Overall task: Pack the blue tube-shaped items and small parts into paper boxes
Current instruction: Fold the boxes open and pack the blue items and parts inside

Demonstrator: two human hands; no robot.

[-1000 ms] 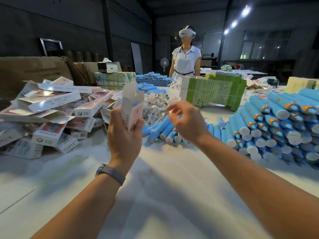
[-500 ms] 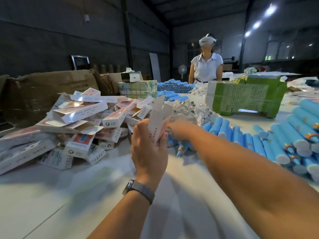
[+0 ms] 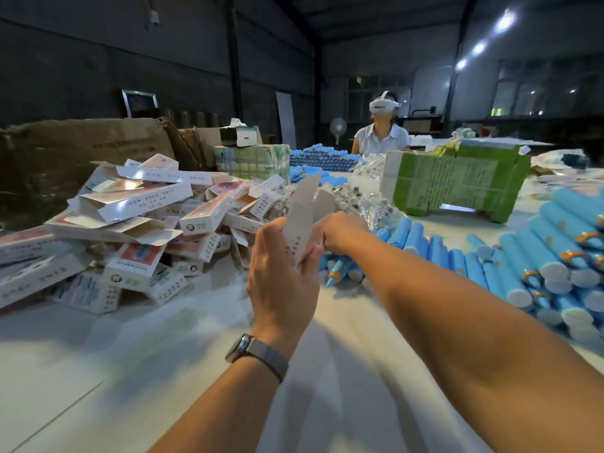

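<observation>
Paper box held in left hand hides the right hand fingers' grip.

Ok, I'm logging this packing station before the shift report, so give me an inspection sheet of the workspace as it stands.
Surface: white table, bare in the near part.
Job's things: open paper box held upright; blue tubes stacked at right, more lying behind the hands; small parts in clear wrap heaped behind the box.
Clutter: loose pile of paper boxes at left; green bundle; brown cartons far left.
Hands: left hand grips the open box; right hand curled at the tubes beside the box, contents hidden.
Cables: nothing seen.
Surroundings: dim warehouse; a person in a headset across the table; a fan behind.
</observation>
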